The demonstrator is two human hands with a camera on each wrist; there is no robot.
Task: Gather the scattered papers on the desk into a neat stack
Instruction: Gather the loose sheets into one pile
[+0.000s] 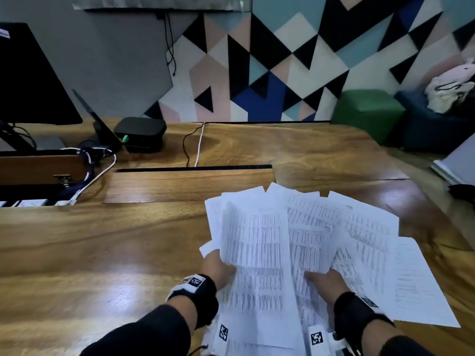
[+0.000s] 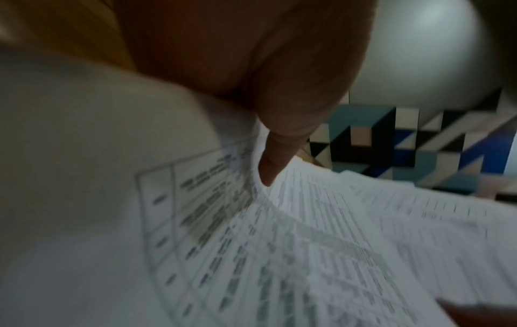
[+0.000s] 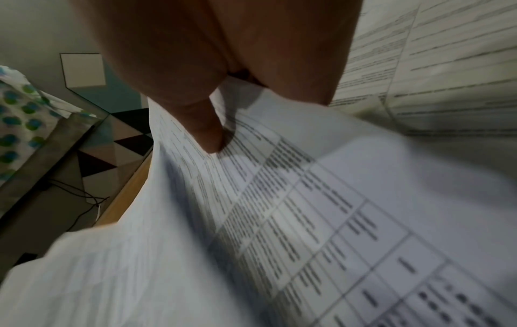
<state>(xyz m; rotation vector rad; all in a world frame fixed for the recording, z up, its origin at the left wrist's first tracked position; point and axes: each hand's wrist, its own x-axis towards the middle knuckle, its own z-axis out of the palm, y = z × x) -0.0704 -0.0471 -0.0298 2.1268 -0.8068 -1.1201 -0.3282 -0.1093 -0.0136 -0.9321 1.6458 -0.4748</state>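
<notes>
Several white printed sheets (image 1: 259, 242) fan out loosely over the right front of the wooden desk (image 1: 102, 242). My left hand (image 1: 219, 268) grips the fan's left part, thumb on top, fingers hidden under the sheets. My right hand (image 1: 325, 281) grips the right part the same way. In the left wrist view the thumb (image 2: 277, 150) presses on the printed papers (image 2: 321, 254). In the right wrist view the thumb (image 3: 204, 126) pins a table-printed page (image 3: 321, 210). One sheet (image 1: 416, 283) sticks out to the far right; I cannot tell whether it lies on the desk.
A black box (image 1: 140, 133) and a monitor (image 1: 30, 80) stand at the back left, with cables (image 1: 198, 147) running into a slot (image 1: 192, 168). An open cable tray (image 1: 38, 176) is at the left. Green (image 1: 367, 109) and dark blue seats stand beyond the desk's right edge.
</notes>
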